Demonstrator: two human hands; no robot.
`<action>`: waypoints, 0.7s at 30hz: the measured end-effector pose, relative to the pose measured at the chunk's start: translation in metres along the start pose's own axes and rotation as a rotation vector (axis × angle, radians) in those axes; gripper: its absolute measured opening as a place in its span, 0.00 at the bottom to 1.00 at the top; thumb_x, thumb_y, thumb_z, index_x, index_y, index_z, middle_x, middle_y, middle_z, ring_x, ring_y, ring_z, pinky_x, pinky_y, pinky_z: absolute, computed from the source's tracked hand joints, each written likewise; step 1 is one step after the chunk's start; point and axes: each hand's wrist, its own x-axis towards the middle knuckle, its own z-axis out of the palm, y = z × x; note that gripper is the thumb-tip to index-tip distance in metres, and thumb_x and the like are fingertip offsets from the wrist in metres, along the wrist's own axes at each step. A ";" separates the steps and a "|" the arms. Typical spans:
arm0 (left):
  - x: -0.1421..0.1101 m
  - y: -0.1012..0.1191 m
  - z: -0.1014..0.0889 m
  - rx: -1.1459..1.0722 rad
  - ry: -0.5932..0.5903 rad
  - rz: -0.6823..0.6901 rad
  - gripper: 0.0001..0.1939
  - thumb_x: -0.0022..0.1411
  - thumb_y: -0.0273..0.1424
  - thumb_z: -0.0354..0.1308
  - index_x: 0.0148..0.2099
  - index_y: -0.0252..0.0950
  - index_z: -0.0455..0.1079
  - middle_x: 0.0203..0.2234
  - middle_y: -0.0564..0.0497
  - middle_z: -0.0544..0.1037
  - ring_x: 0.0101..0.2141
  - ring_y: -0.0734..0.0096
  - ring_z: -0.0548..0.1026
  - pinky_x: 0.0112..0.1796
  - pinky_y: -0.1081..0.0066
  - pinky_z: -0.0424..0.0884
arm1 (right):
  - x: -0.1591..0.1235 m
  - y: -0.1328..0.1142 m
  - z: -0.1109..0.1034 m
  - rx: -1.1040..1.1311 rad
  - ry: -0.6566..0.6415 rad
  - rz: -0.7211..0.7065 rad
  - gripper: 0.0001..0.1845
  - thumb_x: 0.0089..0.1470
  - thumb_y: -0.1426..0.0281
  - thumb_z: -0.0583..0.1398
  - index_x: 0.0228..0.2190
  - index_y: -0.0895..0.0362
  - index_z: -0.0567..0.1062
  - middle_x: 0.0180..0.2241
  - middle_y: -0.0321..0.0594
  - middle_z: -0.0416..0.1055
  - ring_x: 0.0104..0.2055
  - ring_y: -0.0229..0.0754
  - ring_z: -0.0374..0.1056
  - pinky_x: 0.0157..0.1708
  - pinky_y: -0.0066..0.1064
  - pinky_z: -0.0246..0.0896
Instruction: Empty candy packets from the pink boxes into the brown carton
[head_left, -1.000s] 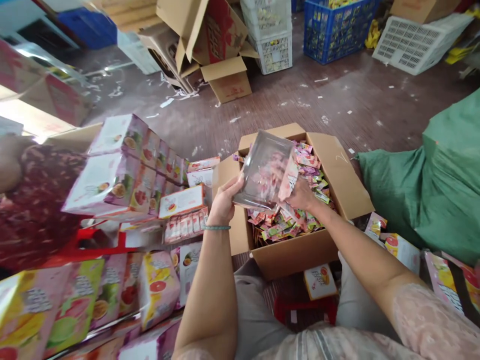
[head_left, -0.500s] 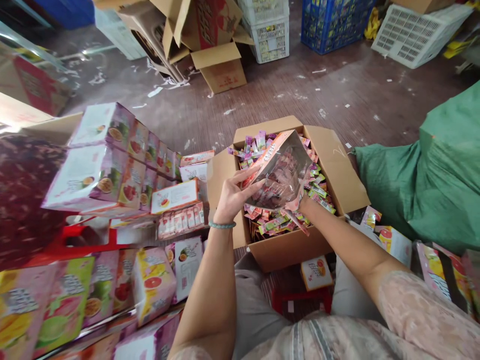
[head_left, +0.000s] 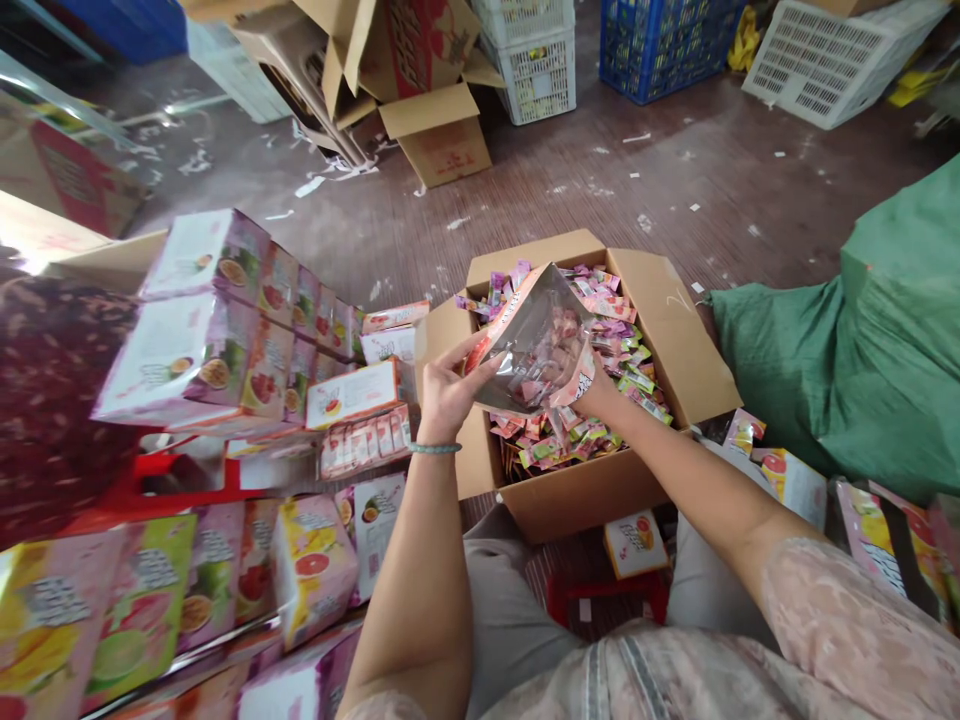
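An opened pouch bag (head_left: 517, 310), silver-grey inside with an orange and pink printed outside, is held tilted over a carton (head_left: 577, 500). Several pinkish pieces or sachets lie inside the pouch. My left hand (head_left: 448, 395) grips its left edge, with thumb and fingers on either side. At the lower right rim, my right hand (head_left: 598, 388) holds the pouch; most of its fingers are hidden by the bag. Many small purple, pink and green stick sachets (head_left: 637, 380) fill the carton beneath.
Stacked fruit-print boxes (head_left: 202, 350) stand at my left, with more boxes (head_left: 311, 570) in front of them. A green sack (head_left: 877, 350) lies at my right. Farther off are an open carton (head_left: 442, 140), white crates (head_left: 532, 80) and a blue crate (head_left: 660, 50). Paper scraps litter the floor.
Both hands have shifted the pouch slightly left, and its mouth has turned somewhat more toward me. More sachets at the carton's right side are uncovered.
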 end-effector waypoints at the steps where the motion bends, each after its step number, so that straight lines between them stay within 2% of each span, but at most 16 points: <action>1: 0.001 -0.001 0.000 -0.009 0.018 -0.010 0.31 0.48 0.45 0.79 0.53 0.37 0.84 0.45 0.44 0.87 0.47 0.55 0.82 0.52 0.59 0.76 | 0.000 -0.002 -0.003 -0.053 -0.028 -0.022 0.18 0.69 0.66 0.56 0.54 0.52 0.80 0.63 0.47 0.73 0.70 0.56 0.58 0.73 0.55 0.44; 5: 0.003 -0.003 -0.002 -0.015 0.112 -0.057 0.29 0.45 0.45 0.79 0.49 0.36 0.86 0.40 0.45 0.87 0.43 0.57 0.82 0.48 0.60 0.77 | 0.000 -0.008 -0.010 -0.226 -0.097 -0.012 0.19 0.69 0.71 0.53 0.52 0.56 0.82 0.58 0.53 0.75 0.65 0.61 0.61 0.69 0.61 0.46; 8: 0.005 -0.003 -0.008 -0.041 0.206 -0.055 0.26 0.45 0.44 0.78 0.46 0.37 0.86 0.37 0.47 0.87 0.39 0.60 0.82 0.46 0.60 0.78 | -0.001 -0.007 -0.013 -0.320 -0.149 0.039 0.16 0.66 0.70 0.59 0.49 0.58 0.82 0.55 0.58 0.75 0.61 0.64 0.62 0.65 0.61 0.52; 11: 0.007 -0.002 -0.017 -0.080 0.301 -0.003 0.24 0.48 0.43 0.77 0.47 0.39 0.86 0.37 0.50 0.87 0.39 0.63 0.82 0.47 0.61 0.78 | -0.004 -0.004 -0.015 -0.364 -0.135 0.150 0.20 0.61 0.70 0.63 0.55 0.57 0.80 0.57 0.60 0.72 0.60 0.65 0.62 0.62 0.61 0.56; 13: 0.008 -0.002 -0.022 -0.074 0.327 0.028 0.24 0.49 0.42 0.77 0.48 0.40 0.86 0.38 0.50 0.87 0.41 0.63 0.82 0.48 0.62 0.78 | -0.004 -0.002 -0.016 -0.376 -0.117 0.243 0.24 0.58 0.73 0.64 0.56 0.56 0.78 0.60 0.59 0.70 0.64 0.66 0.59 0.65 0.65 0.52; 16: 0.009 -0.002 -0.023 -0.094 0.339 0.061 0.22 0.51 0.42 0.76 0.49 0.42 0.86 0.42 0.49 0.87 0.46 0.63 0.82 0.53 0.62 0.77 | -0.003 -0.003 -0.019 -0.333 -0.097 0.324 0.36 0.53 0.74 0.66 0.63 0.56 0.72 0.69 0.59 0.62 0.73 0.71 0.47 0.69 0.74 0.37; 19: 0.009 -0.002 -0.019 -0.137 0.344 0.082 0.23 0.52 0.41 0.76 0.51 0.45 0.85 0.46 0.50 0.87 0.50 0.62 0.81 0.57 0.60 0.75 | 0.002 -0.009 -0.021 -0.220 -0.081 0.318 0.43 0.55 0.68 0.67 0.70 0.57 0.64 0.75 0.59 0.51 0.77 0.72 0.38 0.70 0.75 0.31; 21: 0.008 -0.001 -0.014 -0.151 0.351 0.075 0.25 0.53 0.42 0.75 0.54 0.45 0.84 0.48 0.49 0.87 0.51 0.62 0.81 0.57 0.59 0.75 | 0.005 -0.016 -0.022 -0.122 -0.075 0.290 0.40 0.60 0.61 0.65 0.69 0.56 0.64 0.74 0.57 0.55 0.78 0.70 0.38 0.71 0.74 0.31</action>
